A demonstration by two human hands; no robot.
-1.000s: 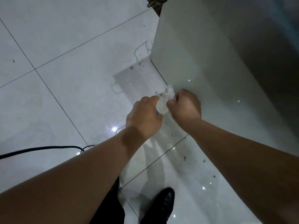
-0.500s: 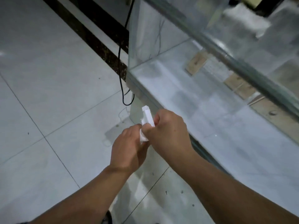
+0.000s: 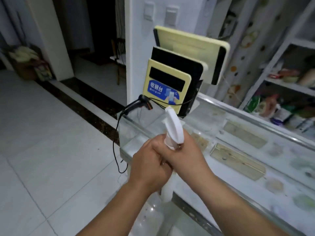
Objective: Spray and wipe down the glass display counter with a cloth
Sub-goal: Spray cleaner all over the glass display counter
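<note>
White spray bottle [image 3: 173, 128] upright over the glass display counter [image 3: 242, 183] corner.

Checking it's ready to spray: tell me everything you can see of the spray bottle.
The spray bottle has a white plastic trigger head, nozzle aimed up and away. The left hand and right hand both grip it around the neck. Below the wrists a clear body shows, blurred. It is held roughly upright in the air beside the glass counter.
</note>
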